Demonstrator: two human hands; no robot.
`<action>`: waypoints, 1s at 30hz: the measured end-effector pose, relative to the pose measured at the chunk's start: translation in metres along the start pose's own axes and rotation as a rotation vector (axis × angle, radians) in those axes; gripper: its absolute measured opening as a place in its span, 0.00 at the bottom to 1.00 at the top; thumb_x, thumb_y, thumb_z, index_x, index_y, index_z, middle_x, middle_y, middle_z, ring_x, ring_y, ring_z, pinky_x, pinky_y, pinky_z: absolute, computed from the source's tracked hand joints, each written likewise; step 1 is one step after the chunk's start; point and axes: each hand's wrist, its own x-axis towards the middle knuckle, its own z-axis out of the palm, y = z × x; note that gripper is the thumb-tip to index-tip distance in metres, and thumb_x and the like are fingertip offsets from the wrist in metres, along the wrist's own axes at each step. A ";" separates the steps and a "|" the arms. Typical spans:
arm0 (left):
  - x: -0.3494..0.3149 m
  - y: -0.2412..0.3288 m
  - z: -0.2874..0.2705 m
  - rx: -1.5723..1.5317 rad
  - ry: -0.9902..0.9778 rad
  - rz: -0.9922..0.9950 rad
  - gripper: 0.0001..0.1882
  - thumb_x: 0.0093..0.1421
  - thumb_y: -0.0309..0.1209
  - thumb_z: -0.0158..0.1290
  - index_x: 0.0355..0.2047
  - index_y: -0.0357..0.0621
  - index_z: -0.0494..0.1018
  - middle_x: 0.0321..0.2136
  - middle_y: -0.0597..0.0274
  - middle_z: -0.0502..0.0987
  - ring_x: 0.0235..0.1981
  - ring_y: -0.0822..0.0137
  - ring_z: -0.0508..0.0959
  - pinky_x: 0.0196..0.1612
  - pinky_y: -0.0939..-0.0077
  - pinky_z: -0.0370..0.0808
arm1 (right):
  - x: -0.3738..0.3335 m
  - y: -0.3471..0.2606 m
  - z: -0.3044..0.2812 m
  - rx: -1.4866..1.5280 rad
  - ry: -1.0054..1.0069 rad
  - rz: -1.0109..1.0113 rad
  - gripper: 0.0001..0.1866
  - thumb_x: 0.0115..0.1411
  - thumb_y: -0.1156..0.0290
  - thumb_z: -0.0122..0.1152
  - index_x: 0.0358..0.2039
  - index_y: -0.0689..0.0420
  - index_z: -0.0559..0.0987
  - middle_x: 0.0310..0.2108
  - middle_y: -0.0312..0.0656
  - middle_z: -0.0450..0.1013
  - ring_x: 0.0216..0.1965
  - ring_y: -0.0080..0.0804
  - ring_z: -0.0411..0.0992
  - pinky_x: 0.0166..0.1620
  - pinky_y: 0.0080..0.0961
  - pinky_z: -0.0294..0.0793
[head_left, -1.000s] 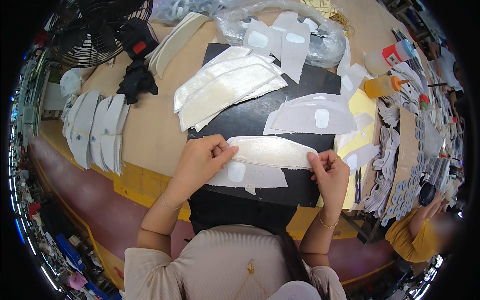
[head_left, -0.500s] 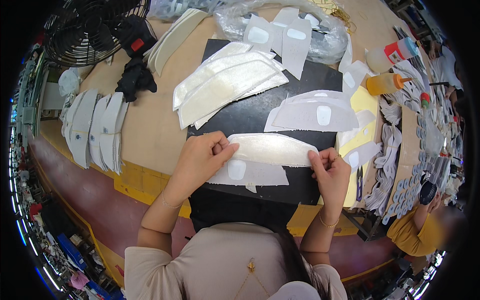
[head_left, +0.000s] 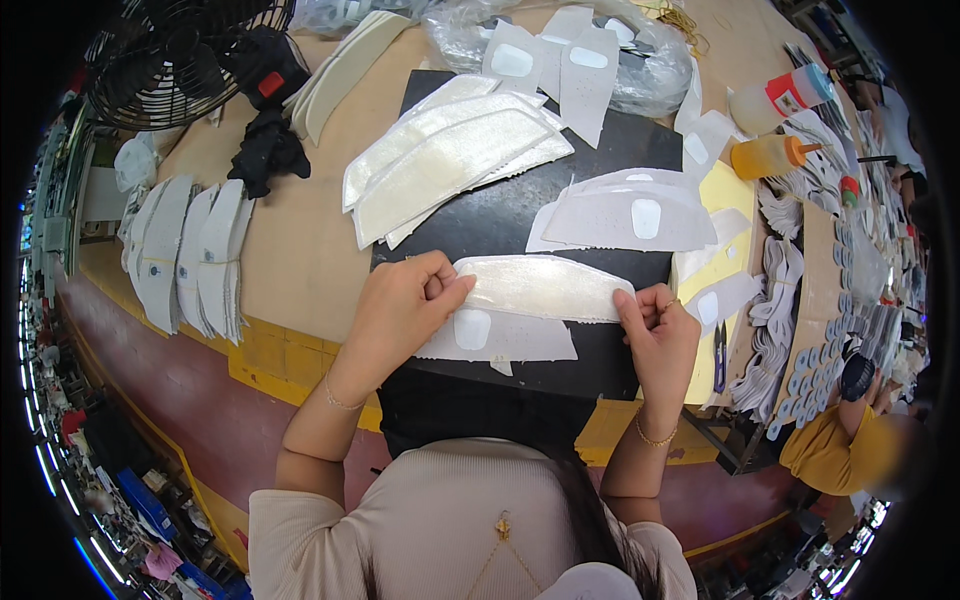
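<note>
A long, curved cream fabric panel (head_left: 545, 288) with a shiny surface is stretched between my two hands above the black mat (head_left: 610, 350). My left hand (head_left: 410, 300) pinches its left end between thumb and curled fingers. At the other end, my right hand (head_left: 658, 335) pinches the corner the same way. Partly under the held panel lies a grey-white panel (head_left: 530, 340) with a white rounded patch (head_left: 472, 329). Beyond it, several shiny cream panels (head_left: 450, 170) overlap in a fanned pile. To their right rests a small stack of grey-white panels (head_left: 610, 215).
A black fan (head_left: 185, 55) and a black cloth (head_left: 268, 152) are at the far left, above bundled panels (head_left: 215, 255). Two squeeze bottles, one amber (head_left: 765, 163), stand right, beyond a small cutter (head_left: 719, 360). A co-worker in a yellow sleeve (head_left: 825, 450) sits at right.
The whole scene has shifted slightly upward in view. Both hands keep their pinch on the cream panel, which stays over the grey-white one.
</note>
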 end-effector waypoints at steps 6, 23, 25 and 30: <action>0.000 0.001 0.000 0.021 0.002 0.007 0.15 0.61 0.35 0.60 0.24 0.37 0.74 0.12 0.68 0.71 0.11 0.80 0.67 0.15 0.83 0.62 | -0.001 -0.002 0.001 -0.021 0.008 -0.007 0.14 0.60 0.69 0.68 0.24 0.63 0.76 0.16 0.31 0.69 0.18 0.13 0.62 0.22 0.14 0.62; -0.015 0.023 0.013 0.447 0.276 0.410 0.22 0.58 0.33 0.59 0.50 0.38 0.69 0.49 0.47 0.73 0.48 0.52 0.75 0.48 0.59 0.72 | -0.016 -0.022 0.010 -0.150 0.195 -0.435 0.28 0.53 0.73 0.72 0.54 0.60 0.73 0.52 0.48 0.70 0.46 0.42 0.73 0.46 0.32 0.73; -0.016 0.021 0.026 0.497 0.206 0.598 0.28 0.59 0.34 0.57 0.58 0.38 0.66 0.59 0.46 0.67 0.59 0.50 0.68 0.59 0.56 0.66 | -0.020 -0.029 0.019 -0.390 -0.075 -0.609 0.36 0.57 0.60 0.66 0.64 0.55 0.67 0.68 0.45 0.58 0.69 0.48 0.55 0.68 0.45 0.52; -0.013 0.010 0.042 0.653 -0.065 0.591 0.35 0.66 0.43 0.49 0.67 0.37 0.55 0.69 0.47 0.54 0.70 0.50 0.55 0.69 0.53 0.52 | -0.026 -0.013 0.034 -0.587 -0.223 -0.612 0.40 0.59 0.45 0.57 0.68 0.50 0.62 0.71 0.41 0.53 0.72 0.42 0.49 0.70 0.47 0.45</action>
